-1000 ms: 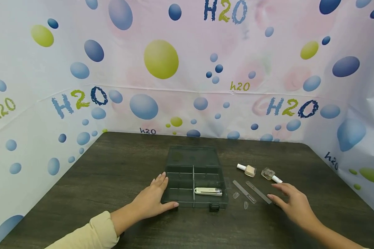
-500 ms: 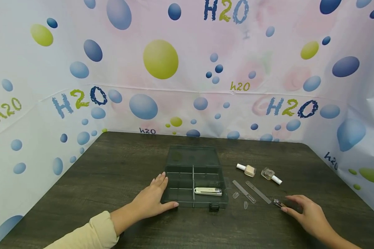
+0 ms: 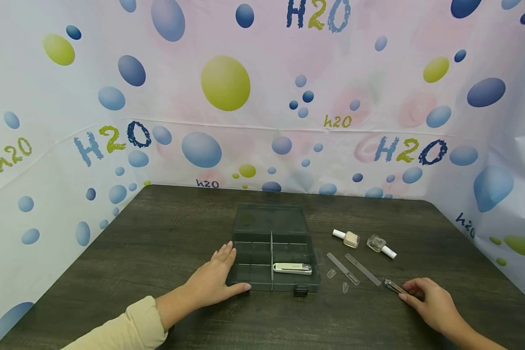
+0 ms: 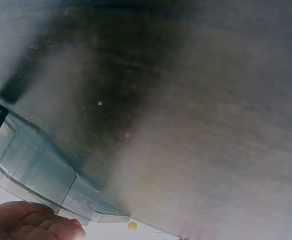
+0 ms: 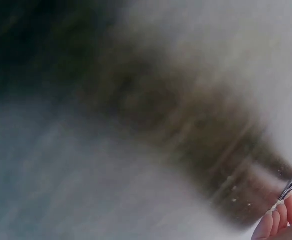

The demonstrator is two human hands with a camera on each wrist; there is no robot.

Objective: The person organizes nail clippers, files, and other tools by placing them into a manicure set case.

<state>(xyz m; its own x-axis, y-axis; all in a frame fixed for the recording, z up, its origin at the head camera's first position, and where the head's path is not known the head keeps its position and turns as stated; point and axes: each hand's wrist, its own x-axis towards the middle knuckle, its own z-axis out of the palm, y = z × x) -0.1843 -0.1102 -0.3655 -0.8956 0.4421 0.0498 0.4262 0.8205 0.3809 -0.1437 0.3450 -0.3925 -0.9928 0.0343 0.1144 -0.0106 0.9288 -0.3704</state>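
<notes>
My left hand [image 3: 212, 279] rests against the left side of a dark see-through organizer box [image 3: 269, 218], fingers straight and thumb along the front edge. The box lies open, its lid tipped back, and a cream-handled nail clipper [image 3: 292, 269] is in its front right compartment. At the right, my right hand [image 3: 433, 301] pinches the rear of a small metal nail clipper [image 3: 393, 287] between thumb and fingers, low over the table. In the right wrist view only the fingertips [image 5: 276, 222] and a sliver of that clipper [image 5: 288, 190] show.
Two clear nail files [image 3: 342, 269] lie right of the box, with two small clear nail-shaped pieces [image 3: 331, 273] near them. Behind are a beige nail polish bottle [image 3: 351, 239] and a clear one [image 3: 376, 243], both with white caps. A patterned sheet [image 3: 262, 150] walls the dark table [image 3: 179, 218].
My right hand has drawn back toward the lower right from beside the clear bottle's cap, and the small nail clipper has come into view in its fingers. My left hand has stayed put.
</notes>
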